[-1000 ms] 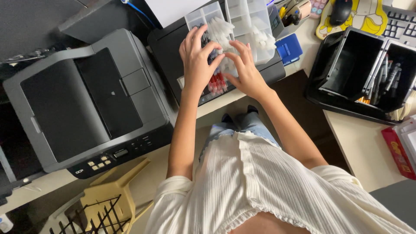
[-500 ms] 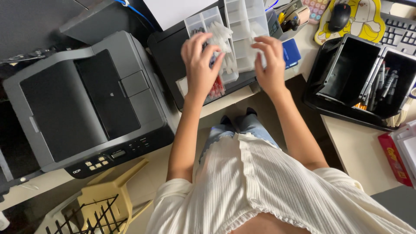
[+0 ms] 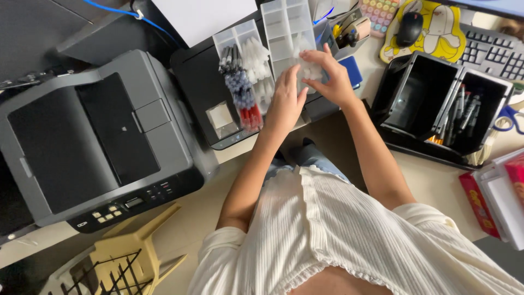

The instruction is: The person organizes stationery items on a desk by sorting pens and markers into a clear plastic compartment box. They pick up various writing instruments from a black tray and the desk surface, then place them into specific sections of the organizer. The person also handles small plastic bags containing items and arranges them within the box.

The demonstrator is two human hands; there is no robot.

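While your right hand [image 3: 330, 76] pinches white caps [image 3: 312, 70] over the right organizer [image 3: 289, 24], and your left hand [image 3: 285, 104], fingers together, rests at its near edge, a nudge could tip it off the printer [image 3: 199, 82].

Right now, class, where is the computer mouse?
In the head view, the black mouse sits at the top right on a yellow mouse pad, left of the keyboard and above the black bins.
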